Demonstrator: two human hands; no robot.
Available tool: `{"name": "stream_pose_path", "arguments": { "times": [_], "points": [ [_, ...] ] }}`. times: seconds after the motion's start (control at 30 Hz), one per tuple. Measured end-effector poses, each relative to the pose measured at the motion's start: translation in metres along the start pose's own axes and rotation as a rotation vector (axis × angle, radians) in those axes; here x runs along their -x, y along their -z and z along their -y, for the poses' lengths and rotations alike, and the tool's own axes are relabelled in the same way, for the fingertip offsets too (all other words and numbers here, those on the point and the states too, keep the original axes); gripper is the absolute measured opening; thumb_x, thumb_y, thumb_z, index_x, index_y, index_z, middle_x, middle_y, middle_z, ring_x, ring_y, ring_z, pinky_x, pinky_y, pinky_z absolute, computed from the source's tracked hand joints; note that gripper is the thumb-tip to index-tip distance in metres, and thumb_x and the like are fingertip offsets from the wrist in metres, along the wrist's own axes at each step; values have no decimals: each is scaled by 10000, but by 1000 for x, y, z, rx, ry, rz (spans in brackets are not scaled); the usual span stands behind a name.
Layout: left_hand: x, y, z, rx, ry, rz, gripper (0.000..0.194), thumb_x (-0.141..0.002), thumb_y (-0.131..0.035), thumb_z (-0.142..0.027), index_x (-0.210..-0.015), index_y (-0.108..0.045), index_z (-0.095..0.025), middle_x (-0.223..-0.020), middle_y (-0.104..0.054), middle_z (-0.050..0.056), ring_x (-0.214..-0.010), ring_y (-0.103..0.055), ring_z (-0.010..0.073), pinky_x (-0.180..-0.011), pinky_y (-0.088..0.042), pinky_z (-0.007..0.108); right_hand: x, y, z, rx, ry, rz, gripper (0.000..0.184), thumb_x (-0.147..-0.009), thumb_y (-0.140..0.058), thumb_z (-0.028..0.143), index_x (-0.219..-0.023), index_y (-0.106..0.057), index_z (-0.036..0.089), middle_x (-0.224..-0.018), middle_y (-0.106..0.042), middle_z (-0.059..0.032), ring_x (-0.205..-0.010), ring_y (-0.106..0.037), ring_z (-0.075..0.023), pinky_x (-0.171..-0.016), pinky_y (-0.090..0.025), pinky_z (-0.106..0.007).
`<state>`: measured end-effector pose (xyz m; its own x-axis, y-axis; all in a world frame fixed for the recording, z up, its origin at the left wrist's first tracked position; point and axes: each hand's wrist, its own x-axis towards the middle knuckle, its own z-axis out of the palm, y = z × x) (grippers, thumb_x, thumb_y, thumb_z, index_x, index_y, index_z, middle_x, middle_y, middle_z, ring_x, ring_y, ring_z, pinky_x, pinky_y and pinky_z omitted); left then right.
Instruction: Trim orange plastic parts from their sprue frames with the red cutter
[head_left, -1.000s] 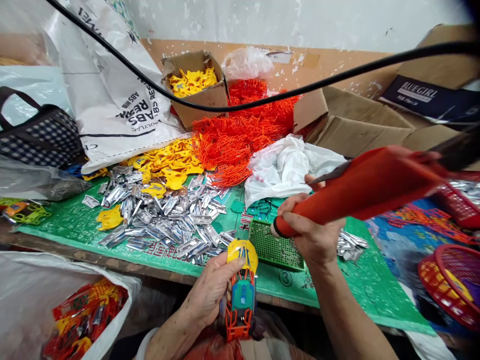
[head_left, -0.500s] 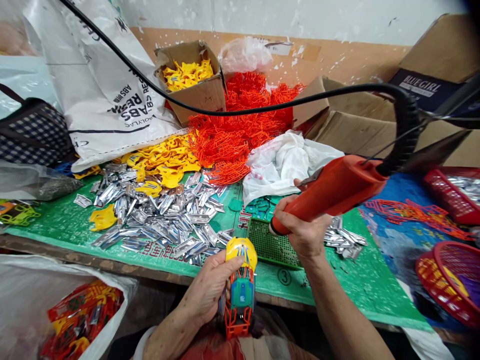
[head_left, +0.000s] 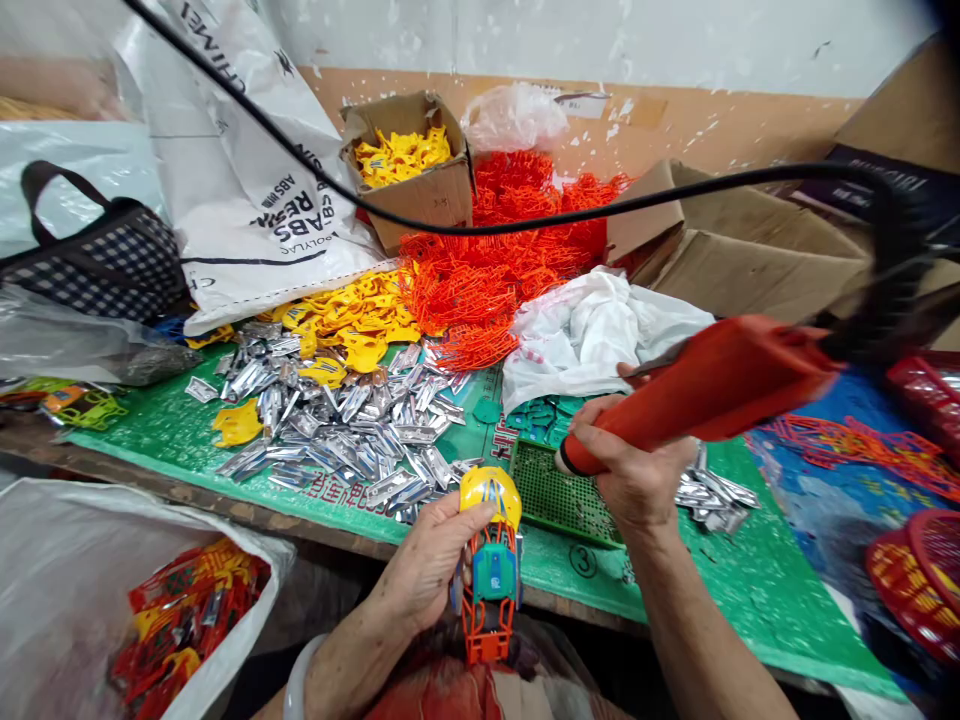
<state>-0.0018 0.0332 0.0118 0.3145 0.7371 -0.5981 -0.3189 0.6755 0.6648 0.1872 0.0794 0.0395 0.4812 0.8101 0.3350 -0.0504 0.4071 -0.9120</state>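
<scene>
By the desk's front edge (head_left: 225, 488), the left hand (head_left: 424, 565) clamps a likely light, stiff yellow-and-orange plastic toy car (head_left: 495, 574) by its nose; the right hand (head_left: 641, 482) encircles a red tool (head_left: 697, 392).

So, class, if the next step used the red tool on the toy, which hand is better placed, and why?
Probably the right hand: it grips the red tool. The left hand is occupied holding the toy, its thumb on the yellow end.

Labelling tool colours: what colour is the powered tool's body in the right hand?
The tool body in the right hand is orange-red, clearest in the head view.
</scene>
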Motion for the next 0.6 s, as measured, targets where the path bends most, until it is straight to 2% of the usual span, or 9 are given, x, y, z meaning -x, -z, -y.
{"name": "stream_pose_path", "arguments": {
  "times": [0.1, 0.2, 0.33, 0.47, 0.6],
  "points": [
    [0, -2, -2, 50, 1, 0, 396, -635, -865, -378, -888, -730, -104, -683, -699, 37, -497, -572, 90, -465, -489, 185, 2, -3, 22, -131, 16, 4, 377, -599, -723, 92, -944, -658, 231, -635, -658, 44, -552, -578, -153, -572, -492, -322],
    [-2, -3, -1, 97, 8, -17, 406, -617, -882, -353, -894, -738, -94, -728, -729, 63, -551, -622, 114, -498, -517, 197, 11, -7, 46, -236, -38, 112, 580, -644, -664, 79, -1182, -597, 285, -659, -648, 54, -604, -595, -160, -613, -514, -327],
    [-6, -3, 3, 148, 45, -12, 358, -615, -880, -291, -877, -730, -99, -694, -720, 53, -519, -612, 116, -488, -514, 212, 27, -12, 61, -270, -93, 220, 551, -700, -678, 75, -1178, -586, 334, -729, -649, 60, -660, -604, -140, -707, -527, -331],
    [-8, -2, 6, 181, 52, 9, 355, -637, -866, -272, -911, -713, -106, -720, -722, 55, -519, -610, 112, -489, -507, 210, 37, -13, 56, -276, -95, 266, 638, -729, -712, 98, -1279, -523, 359, -752, -651, 65, -678, -604, -135, -746, -522, -335],
    [-8, -1, 8, 187, 56, 2, 337, -638, -861, -284, -877, -694, -116, -633, -679, 21, -412, -519, 67, -399, -422, 173, 38, -14, 50, -261, -107, 280, 630, -740, -733, 126, -1284, -510, 352, -759, -651, 59, -684, -601, -144, -734, -516, -337]
  ]
}}
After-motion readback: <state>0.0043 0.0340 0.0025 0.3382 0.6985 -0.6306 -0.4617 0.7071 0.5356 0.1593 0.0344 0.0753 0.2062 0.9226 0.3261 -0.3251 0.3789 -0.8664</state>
